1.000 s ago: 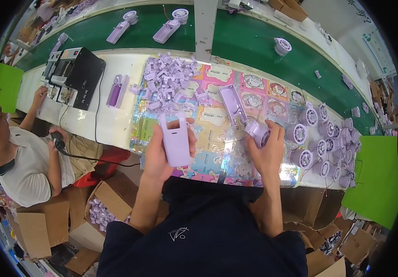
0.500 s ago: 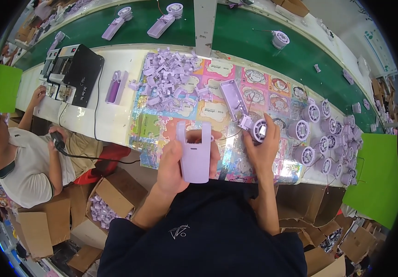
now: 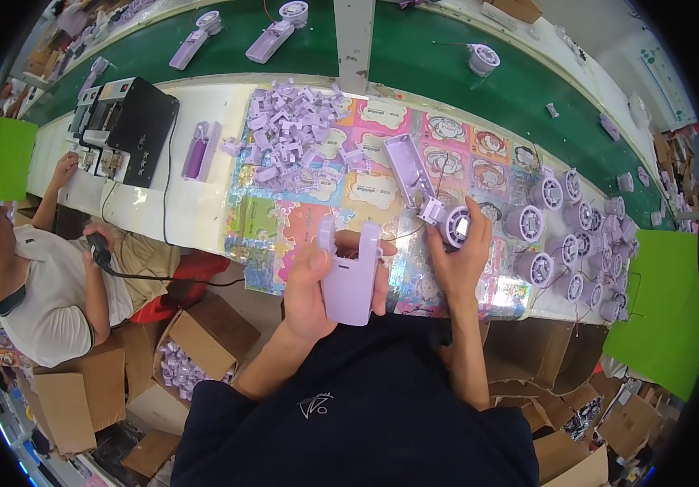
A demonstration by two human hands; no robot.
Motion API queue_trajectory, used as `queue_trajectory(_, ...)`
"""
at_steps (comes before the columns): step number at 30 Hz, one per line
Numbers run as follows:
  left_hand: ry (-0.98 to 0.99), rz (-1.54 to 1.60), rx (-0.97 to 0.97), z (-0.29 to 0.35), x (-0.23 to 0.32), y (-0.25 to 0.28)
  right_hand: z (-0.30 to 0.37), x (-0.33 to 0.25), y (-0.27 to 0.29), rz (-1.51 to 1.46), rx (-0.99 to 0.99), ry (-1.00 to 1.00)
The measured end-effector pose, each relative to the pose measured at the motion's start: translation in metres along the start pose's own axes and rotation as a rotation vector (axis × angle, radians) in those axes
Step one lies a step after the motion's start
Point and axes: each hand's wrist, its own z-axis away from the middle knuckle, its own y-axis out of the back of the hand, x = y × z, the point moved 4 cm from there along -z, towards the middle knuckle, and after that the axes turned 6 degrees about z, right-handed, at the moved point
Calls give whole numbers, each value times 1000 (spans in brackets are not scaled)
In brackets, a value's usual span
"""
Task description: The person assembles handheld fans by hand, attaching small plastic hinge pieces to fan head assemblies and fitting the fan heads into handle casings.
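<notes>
The fingers of the left hand [image 3: 309, 304] wrap around a lilac forked casing [image 3: 349, 290] at the front edge of the worktop [image 3: 134, 207], while farther right those of the right hand [image 3: 463, 266], parted by its width, pinch a round lilac fan [image 3: 455, 227] near that edge.

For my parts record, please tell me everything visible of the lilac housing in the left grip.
The housing looks like smooth, pale lilac plastic: elongated, with two prongs and a small dark slot below their gap. The left grip holds it by both sides, prongs forward, near the patterned table cover; its underside is hidden.
</notes>
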Motion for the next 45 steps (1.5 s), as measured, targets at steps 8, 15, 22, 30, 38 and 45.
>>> queue_trajectory(8, -635, -1280, -31, -1, 29, -31, 1, 2, 0, -2, -2, -14)
queue_trajectory(15, -918, -1802, -34, 8, 42, -76, 0, 5, -1, -15, 0, -9)
queue_trajectory(22, -965, -1822, -31, 11, 42, -89, 1, 5, -1, -28, 16, -18)
queue_trajectory(30, -975, -1821, -49, 12, 37, -93, 0, 4, -1, -40, 43, 11)
queue_trajectory(38, -947, -1787, -64, 10, 35, -93, 0, 5, -3, -46, 33, 0)
queue_trajectory(45, -973, -1803, -63, 10, 36, -93, 0, 6, -3, -56, 31, -1)
